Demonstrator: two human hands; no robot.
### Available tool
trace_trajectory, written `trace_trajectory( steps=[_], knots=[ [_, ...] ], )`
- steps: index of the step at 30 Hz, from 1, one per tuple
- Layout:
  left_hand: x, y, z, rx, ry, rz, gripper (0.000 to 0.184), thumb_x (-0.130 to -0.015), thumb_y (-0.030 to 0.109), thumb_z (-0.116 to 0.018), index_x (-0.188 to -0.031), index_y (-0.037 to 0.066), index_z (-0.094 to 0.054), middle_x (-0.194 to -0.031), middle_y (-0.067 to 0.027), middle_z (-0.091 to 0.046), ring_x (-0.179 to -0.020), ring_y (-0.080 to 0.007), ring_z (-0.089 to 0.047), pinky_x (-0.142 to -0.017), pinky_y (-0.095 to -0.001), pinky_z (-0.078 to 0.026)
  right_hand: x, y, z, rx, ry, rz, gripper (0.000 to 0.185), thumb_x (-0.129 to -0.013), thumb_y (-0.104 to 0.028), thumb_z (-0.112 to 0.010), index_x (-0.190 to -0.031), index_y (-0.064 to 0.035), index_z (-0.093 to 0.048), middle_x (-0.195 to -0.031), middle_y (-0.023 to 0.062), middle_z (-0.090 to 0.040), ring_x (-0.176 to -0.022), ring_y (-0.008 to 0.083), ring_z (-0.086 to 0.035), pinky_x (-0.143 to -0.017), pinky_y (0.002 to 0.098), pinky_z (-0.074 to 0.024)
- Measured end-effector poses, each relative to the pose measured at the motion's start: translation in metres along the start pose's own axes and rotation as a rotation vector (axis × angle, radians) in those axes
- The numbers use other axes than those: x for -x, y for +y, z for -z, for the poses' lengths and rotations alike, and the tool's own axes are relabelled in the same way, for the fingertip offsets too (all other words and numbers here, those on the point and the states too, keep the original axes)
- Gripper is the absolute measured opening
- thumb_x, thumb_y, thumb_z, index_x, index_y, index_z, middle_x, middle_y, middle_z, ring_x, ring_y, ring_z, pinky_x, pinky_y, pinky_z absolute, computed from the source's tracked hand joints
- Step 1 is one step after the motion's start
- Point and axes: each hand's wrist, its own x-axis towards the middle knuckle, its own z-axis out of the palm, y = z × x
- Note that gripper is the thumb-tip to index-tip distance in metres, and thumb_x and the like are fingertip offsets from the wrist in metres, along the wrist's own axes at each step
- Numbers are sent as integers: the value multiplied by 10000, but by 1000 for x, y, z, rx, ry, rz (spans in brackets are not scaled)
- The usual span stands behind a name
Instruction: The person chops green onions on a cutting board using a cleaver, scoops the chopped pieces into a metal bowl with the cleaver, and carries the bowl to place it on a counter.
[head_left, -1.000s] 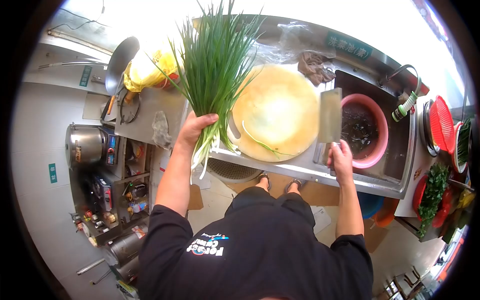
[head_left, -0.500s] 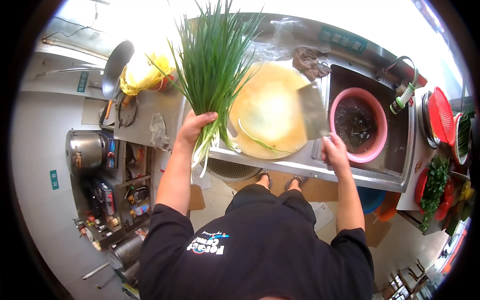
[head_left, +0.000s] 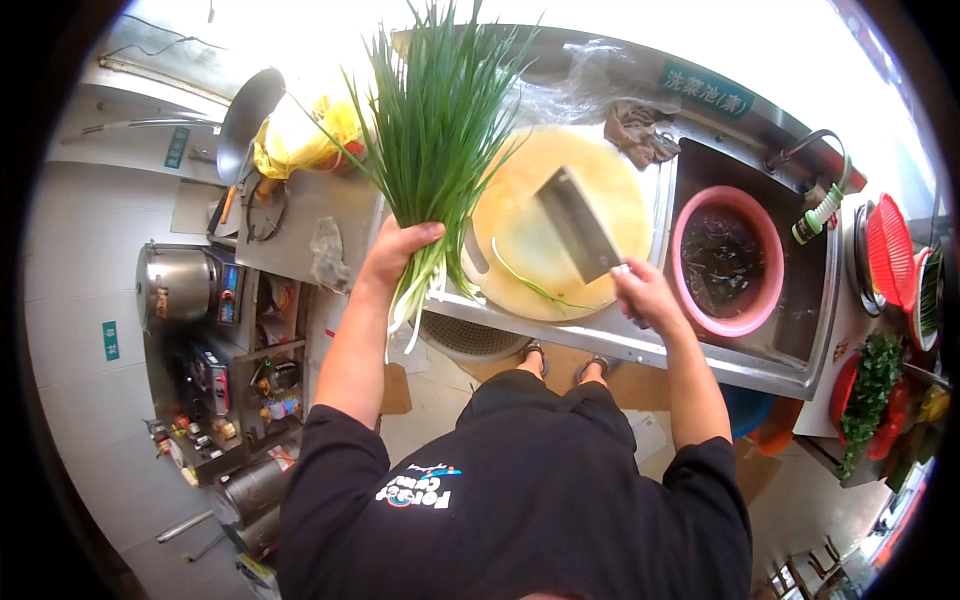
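My left hand (head_left: 400, 248) is closed round a thick bunch of scallions (head_left: 440, 135), with the long green leaves pointing away from me and the white root ends hanging below my fist. In my right hand (head_left: 645, 295) is the handle of a cleaver (head_left: 578, 225). The broad blade is over the right part of a round cutting board (head_left: 500, 200); whether it touches the board I cannot tell. One loose scallion stalk (head_left: 520, 275) lies on the board near its front edge.
Right of the board, a pink basin (head_left: 775, 270) of dark water stands in the sink (head_left: 805, 330). A brown cloth (head_left: 640, 130) and clear plastic (head_left: 570, 85) lie behind the board. At left are a wok (head_left: 245, 115) and a yellow bag (head_left: 290, 140). Leafy greens (head_left: 873, 390) sit far right.
The cleaver has swung left from the sink side to over the board, its blade now tilted. My right hand has shifted slightly left. My left hand still holds the scallions.
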Motion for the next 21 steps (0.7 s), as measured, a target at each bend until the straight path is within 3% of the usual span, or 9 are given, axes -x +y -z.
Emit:
trace_trajectory(
  steps=[2,5,8,12,13,17,19,20,21],
  knots=[
    [-6,-3,-1,24,-33,12,521,-779,49,-700,-1271,-32,-553,-1167,-97,-637,-1053,-188,-615,-938,-325,-481,20,4,27,-114,220,67,487,-969,-260,-587,-1368,-14,-455,-659,-10,-509,-456,81,-478,-392,239,-374],
    [-19,-10,-18,17,-58,150,553,-753,-41,-711,-1278,-20,-541,-1161,-96,-640,-1054,-185,-615,-936,-326,-490,58,17,61,-208,354,204,297,-993,-269,-575,-1146,-16,-549,-642,-14,-514,-454,74,-477,-404,227,-375],
    [-42,-33,-35,-240,-179,38,596,-743,-53,-689,-1309,-19,-506,-1145,-61,-641,-1049,-155,-595,-938,-296,-473,114,23,70,-169,359,230,210,-994,-218,-548,-1105,-40,-561,-632,-8,-526,-455,73,-483,-427,217,-385],
    [-73,-58,-60,-1322,-200,87,511,-690,178,-692,-1126,-22,-512,-967,-268,-659,-984,-399,-632,-837,-454,-508,173,46,64,-90,291,57,240,-963,-172,-586,-1152,-24,-580,-641,-26,-528,-464,63,-494,-433,211,-389],
    [-80,-70,-64,-1472,-262,56,538,-680,156,-702,-1147,-16,-499,-1004,-252,-665,-984,-398,-637,-800,-476,-513,183,52,61,-46,302,12,242,-957,-161,-596,-1154,-20,-587,-648,-27,-531,-465,61,-495,-433,210,-390],
    [-69,-110,-57,-1705,-234,-31,881,-658,329,-824,-1366,10,-408,-1202,-254,-583,-1115,-393,-579,-920,-446,-481,209,72,55,-70,486,-16,227,-956,-157,-598,-1139,-23,-584,-661,-18,-524,-471,70,-500,-436,218,-403],
    [-42,-99,-62,-1700,-175,-266,1167,-589,437,-877,-1497,30,-267,-1339,-260,-484,-1259,-385,-476,-1062,-497,-369,218,76,53,-132,607,80,199,-963,-162,-594,-1115,-35,-577,-675,-15,-526,-478,72,-504,-439,222,-408],
    [-33,-99,-62,-1707,-219,-183,1321,-543,505,-888,-1550,60,-157,-1423,-261,-402,-1345,-385,-384,-1130,-563,-242,221,74,52,-144,643,142,167,-969,-155,-585,-1093,-44,-571,-683,-15,-532,-498,74,-515,-449,219,-412],
    [-25,-103,-62,-1709,-220,-182,1321,-543,505,-888,-1550,60,-157,-1423,-261,-402,-1345,-385,-384,-1130,-563,-242,223,74,52,-156,665,212,150,-972,-140,-580,-1085,-43,-567,-697,-17,-542,-519,72,-519,-473,217,-420]
  ],
)
